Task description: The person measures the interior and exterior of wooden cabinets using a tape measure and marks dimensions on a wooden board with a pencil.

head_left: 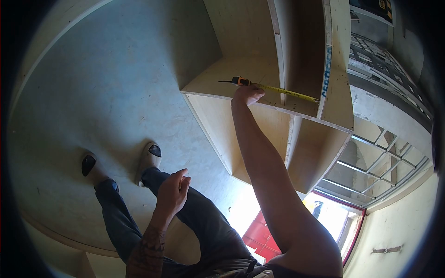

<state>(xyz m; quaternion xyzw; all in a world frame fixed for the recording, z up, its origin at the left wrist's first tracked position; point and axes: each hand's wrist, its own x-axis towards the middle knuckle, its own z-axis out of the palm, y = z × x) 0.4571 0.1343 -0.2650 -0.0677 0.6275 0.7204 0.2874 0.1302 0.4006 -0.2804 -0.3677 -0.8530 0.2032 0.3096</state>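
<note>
plywood cabinet (259,69): one tape measure (273,88) under right hand (247,95); left hand (172,192) grip loose, empty.

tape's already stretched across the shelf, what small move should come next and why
Probably bring the free left hand up to steady the tape measure. The right hand alone rests by its case at the plywood shelf edge, while the blade spans to the side panel.

A tape measure (241,81) with an orange-and-black case lies in the upper middle of the frame. Its yellow blade (292,93) is drawn out, running rightward and slightly down along a plywood cabinet (218,120) shelf.
</note>
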